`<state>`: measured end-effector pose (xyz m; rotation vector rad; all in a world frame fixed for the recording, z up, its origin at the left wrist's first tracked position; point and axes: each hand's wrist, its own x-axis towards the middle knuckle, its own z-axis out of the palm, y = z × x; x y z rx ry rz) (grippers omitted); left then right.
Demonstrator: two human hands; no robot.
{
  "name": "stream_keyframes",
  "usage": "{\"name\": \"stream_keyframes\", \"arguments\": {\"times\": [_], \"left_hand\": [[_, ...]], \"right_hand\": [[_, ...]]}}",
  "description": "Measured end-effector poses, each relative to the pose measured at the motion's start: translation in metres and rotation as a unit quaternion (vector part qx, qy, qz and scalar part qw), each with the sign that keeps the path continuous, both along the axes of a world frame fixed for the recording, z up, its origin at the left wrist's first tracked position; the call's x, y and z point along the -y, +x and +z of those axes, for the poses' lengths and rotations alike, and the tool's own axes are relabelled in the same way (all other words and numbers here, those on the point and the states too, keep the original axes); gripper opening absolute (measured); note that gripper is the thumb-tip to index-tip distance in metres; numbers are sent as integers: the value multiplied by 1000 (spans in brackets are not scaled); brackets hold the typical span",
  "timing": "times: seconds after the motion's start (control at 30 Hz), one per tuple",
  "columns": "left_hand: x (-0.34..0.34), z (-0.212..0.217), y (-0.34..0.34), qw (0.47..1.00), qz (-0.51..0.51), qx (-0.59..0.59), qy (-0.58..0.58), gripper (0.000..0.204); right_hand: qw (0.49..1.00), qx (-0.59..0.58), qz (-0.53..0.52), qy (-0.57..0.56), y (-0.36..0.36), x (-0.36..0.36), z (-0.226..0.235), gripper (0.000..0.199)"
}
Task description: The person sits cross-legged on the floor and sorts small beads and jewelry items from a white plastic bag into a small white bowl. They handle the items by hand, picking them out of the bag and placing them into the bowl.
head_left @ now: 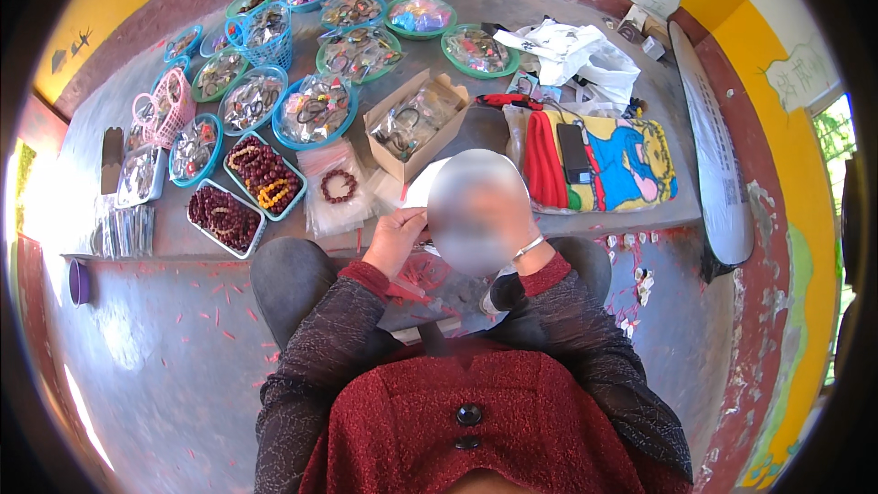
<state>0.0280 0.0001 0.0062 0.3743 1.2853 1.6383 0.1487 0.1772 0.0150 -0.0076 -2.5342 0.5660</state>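
Note:
Both my hands come together above my lap, at the front edge of the grey platform. My left hand (398, 237) is closed, its thumb and fingers pinched on something I cannot make out. A blurred round patch covers most of my right hand (523, 222), so its fingers are hidden; a silver bangle (528, 246) circles that wrist. Just beyond my left hand, a dark red bead bracelet (338, 186) rests on a stack of clear plastic bags (331, 217). Farther on stands an open cardboard box (400, 163) with bagged small items in it.
Two trays of dark red beads (266, 173) stand to the left. Behind them are several baskets of bagged items, among them a pink basket (167, 110). On the right, a phone (574, 153) lies on a colourful cloth (631, 160) near white plastic bags (581, 59).

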Motion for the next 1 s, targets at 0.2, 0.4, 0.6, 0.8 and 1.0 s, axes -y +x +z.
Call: {"name": "stream_keyframes", "arguments": {"times": [0.2, 0.4, 0.6, 0.8, 1.0], "left_hand": [[-1, 0, -1, 995, 25, 77, 58, 24], [5, 0, -2, 991, 23, 85, 99, 23], [2, 20, 11, 995, 11, 57, 84, 23], [-9, 3, 12, 989, -7, 100, 109, 22], [-6, 14, 18, 990, -4, 97, 107, 21]], "right_hand": [[765, 5, -115, -634, 34, -12, 48, 11], [805, -81, -182, -559, 150, -68, 75, 8], [813, 331, -479, 14, 413, -119, -137, 20], [477, 595, -591, -263, 672, -41, -235, 24], [597, 558, -567, 105, 499, -88, -146, 20]]}}
